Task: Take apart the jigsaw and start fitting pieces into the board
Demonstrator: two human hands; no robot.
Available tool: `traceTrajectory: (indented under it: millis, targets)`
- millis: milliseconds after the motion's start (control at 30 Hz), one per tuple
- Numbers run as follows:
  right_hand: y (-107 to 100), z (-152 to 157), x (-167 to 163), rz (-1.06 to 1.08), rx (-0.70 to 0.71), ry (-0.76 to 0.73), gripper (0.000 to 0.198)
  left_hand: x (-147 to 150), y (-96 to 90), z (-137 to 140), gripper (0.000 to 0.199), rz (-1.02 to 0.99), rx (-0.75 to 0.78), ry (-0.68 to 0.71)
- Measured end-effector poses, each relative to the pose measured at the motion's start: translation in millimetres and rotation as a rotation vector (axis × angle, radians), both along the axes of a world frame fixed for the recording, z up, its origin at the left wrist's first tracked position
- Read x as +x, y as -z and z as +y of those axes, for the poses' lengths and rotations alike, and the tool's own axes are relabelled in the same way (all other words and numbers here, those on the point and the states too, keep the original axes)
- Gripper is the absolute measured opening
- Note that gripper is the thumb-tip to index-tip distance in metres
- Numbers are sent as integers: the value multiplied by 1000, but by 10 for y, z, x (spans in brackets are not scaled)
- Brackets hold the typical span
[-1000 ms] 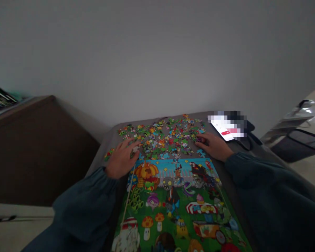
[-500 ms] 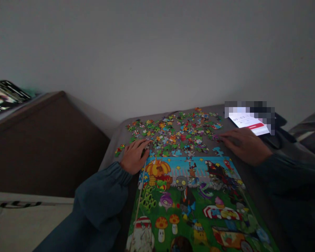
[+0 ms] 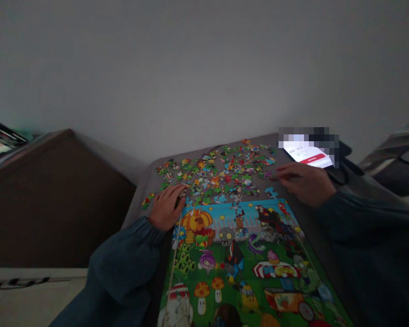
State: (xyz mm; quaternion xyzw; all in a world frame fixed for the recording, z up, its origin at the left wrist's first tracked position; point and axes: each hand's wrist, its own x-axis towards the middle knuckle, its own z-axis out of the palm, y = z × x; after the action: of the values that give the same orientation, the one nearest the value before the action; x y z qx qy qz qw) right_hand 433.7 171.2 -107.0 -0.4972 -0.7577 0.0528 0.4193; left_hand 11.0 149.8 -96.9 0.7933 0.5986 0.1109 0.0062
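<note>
Many loose jigsaw puzzle pieces (image 3: 213,180) lie spread over a grey cloth-covered surface. In front of them lies a cartoon picture sheet (image 3: 221,254) with zombies, a pumpkin and mushrooms. My left hand (image 3: 167,206) rests palm down at the near left of the pieces, its fingers stretched forward and the fingertips at the pieces' edge. On the right, my right hand (image 3: 306,183) hovers low with bent fingers slightly apart, close to a purple puzzle piece (image 3: 268,175). A light-blue puzzle piece (image 3: 271,193) lies below its fingertips. I make out nothing held in either hand.
A lit phone (image 3: 308,154) showing a timer lies at the back right, partly blurred out. To the left stands a brown cabinet (image 3: 54,200) with another screen device (image 3: 3,138) on top. A plain wall (image 3: 191,81) rises behind the surface.
The whole view has shifted a little, so the surface and both hands appear farther left. My right fingertips sit slightly farther from the purple puzzle piece. My left hand stays at the pieces' edge.
</note>
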Motion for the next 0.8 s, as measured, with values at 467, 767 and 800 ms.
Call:
traceTrajectory:
  millis: [467,767,800]
  targets:
    - [110,79,-15,-315,-64,-56,40,9,-23,5,45,10,-13,-2]
    - [95,105,-87,-241,-64,-46,39,-32,-7,46,45,5,-1,27]
    - [100,114,-103,-236,-77,-45,38,-35,1,47,46,3,0,30]
